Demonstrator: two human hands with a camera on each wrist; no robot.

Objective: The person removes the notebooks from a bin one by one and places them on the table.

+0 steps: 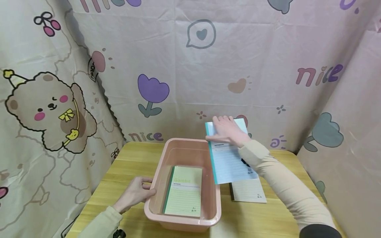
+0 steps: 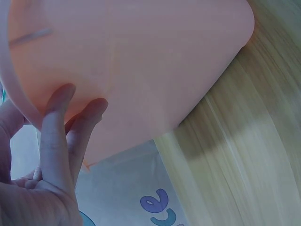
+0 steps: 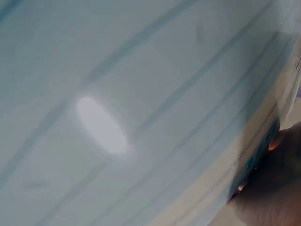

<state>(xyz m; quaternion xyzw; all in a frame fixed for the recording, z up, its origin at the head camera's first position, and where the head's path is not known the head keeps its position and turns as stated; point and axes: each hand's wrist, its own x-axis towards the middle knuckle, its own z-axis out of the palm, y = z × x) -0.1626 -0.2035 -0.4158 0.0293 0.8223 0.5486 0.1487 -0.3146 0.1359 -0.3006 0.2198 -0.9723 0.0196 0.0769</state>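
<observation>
A pink plastic tub (image 1: pixel 190 153) stands on the table, with a pale green notebook (image 1: pixel 184 195) lying flat inside. My left hand (image 1: pixel 135 193) grips the tub's left rim; in the left wrist view its fingers press the outer side of the tub (image 2: pixel 164 56). To the right of the tub, my right hand (image 1: pixel 227 130) holds a light blue notebook (image 1: pixel 229 165) by its top part, thumb at the teal spine. That notebook is raised and tilted, and its lined cover (image 3: pixel 164 70) fills most of the right wrist view. Beneath it, a whitish notebook (image 1: pixel 248 191) with a dark spine is partly hidden.
The wooden table (image 1: pixel 135 158) extends on both sides of the tub. Behind it hangs a patterned cloth (image 1: pixel 256 49), and more cloth closes in the left and right sides.
</observation>
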